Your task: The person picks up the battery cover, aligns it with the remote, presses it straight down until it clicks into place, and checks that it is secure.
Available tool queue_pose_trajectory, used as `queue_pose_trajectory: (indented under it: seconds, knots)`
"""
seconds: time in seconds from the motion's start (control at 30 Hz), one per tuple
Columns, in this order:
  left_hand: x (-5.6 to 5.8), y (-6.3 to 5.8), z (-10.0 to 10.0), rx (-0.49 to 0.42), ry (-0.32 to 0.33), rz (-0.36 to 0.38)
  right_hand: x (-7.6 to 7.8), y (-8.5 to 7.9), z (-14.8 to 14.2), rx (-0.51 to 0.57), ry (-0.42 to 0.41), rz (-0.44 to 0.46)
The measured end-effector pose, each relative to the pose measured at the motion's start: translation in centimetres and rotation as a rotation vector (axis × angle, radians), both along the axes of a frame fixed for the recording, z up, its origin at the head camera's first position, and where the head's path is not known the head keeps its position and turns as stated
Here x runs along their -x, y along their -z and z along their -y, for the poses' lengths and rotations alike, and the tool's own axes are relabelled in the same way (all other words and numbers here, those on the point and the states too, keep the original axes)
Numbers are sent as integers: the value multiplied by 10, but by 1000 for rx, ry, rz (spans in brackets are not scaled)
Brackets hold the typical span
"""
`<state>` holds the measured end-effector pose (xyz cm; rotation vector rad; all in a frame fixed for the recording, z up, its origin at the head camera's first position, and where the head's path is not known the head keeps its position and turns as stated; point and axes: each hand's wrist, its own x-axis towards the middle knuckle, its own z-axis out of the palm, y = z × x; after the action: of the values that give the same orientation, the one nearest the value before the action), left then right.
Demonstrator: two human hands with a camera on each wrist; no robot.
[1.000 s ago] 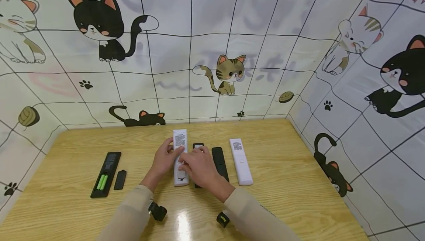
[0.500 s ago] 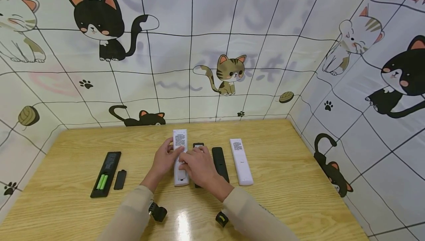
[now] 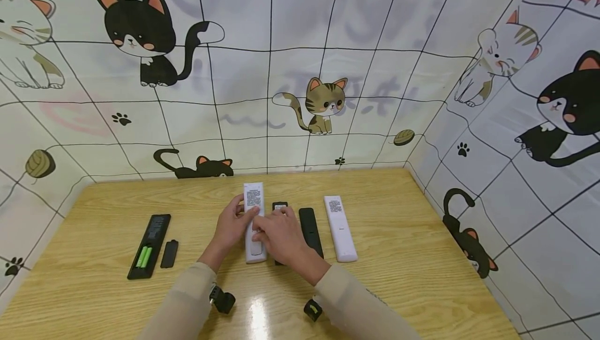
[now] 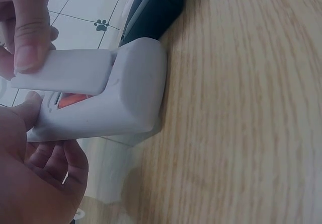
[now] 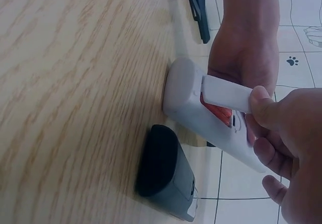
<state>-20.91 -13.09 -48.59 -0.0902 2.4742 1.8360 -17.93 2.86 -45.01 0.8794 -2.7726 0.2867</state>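
A white remote control point(image 3: 253, 194) lies back side up, its label toward the far end. My left hand point(image 3: 232, 225) grips it around the sides, thumb on top. My right hand point(image 3: 283, 236) pinches the white battery cover point(image 5: 229, 92) between thumb and fingers. In the wrist views, the cover slants over the compartment, its near end low at the compartment's edge and the pinched end raised. An orange battery point(image 5: 217, 112) shows in the gap under it. Close by on the right, a black remote point(image 3: 279, 205) is partly hidden by my right hand.
Farther right lie another black remote point(image 3: 311, 230) and a second white remote point(image 3: 340, 228). On the left, an opened black remote point(image 3: 154, 236) holds green batteries point(image 3: 144, 257), with its black cover point(image 3: 170, 254) beside it. A cat-printed cloth point(image 3: 239, 79) stands behind the wooden table point(image 3: 412, 277).
A small dark slot at the near end of the remote's compartment is now covered by the battery cover. Both hands stay almost in place.
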Motion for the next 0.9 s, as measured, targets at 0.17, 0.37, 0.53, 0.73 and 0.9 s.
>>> queue_pose_trajectory:
  seconds: [0.17, 0.37, 0.53, 0.73, 0.9]
  knots:
    - [0, 0, 0, 6, 0, 1, 0, 2, 0, -5, 8, -10]
    - [0, -1, 0, -1, 6, -17, 2, 6, 0, -36, 7, -57]
    - [-1, -2, 0, -2, 7, -26, 2, 7, 0, -47, 3, -101]
    - [-2, -1, 0, 6, 3, -35, 3, 10, 0, -75, 21, -122]
    - [-3, 1, 0, 14, 2, -36, 3, 12, 1, -102, 44, -106]
